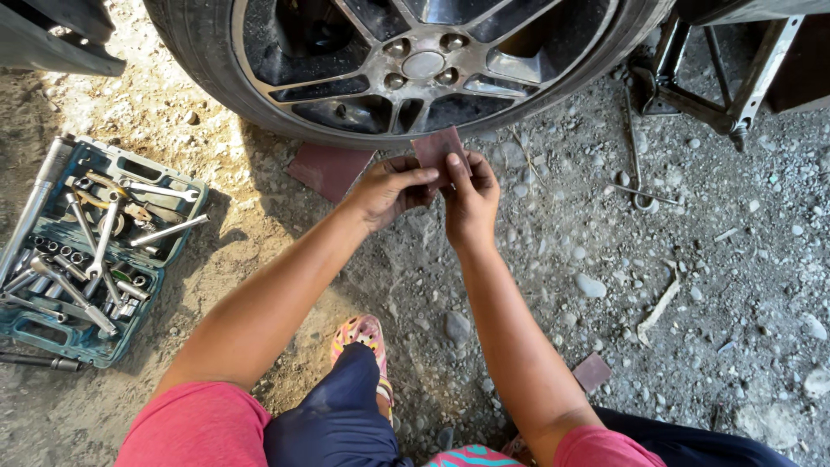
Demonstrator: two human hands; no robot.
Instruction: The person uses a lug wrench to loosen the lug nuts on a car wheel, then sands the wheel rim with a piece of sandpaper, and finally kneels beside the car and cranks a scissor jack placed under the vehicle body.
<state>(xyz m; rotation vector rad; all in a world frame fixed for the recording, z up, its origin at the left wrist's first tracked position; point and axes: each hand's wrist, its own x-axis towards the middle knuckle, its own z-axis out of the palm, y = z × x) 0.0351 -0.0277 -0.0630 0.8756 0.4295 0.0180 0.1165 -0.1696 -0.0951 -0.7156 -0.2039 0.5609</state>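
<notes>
We're looking down at both hands meeting just below the car wheel point(415, 60), out over the gravel ground point(692, 259). The left hand point(389, 190) and the right hand point(471, 199) are both pinched on a small reddish-brown piece of sandpaper point(439, 149), thumbs and fingertips clamped on its lower edge. The sheet stands nearly upright, its long axis running up toward the tyre, its free top edge tilted slightly right and just short of the rim's lower curve. Whether it touches the tyre, we cannot tell.

A second reddish-brown sheet point(330, 169) lies flat on the ground just left of the hands, tucked by the bottom of the tyre. A third, smaller scrap point(593, 372) sits on the gravel near the right forearm, toward the lower edge of view.

Over at the left edge, an open blue tool case point(52, 337) holds sockets and wrenches, well apart from the hands. At the upper right corner, a scissor jack point(735, 78) stands on the stones. Between the arms we see a patterned sandal point(363, 333).
</notes>
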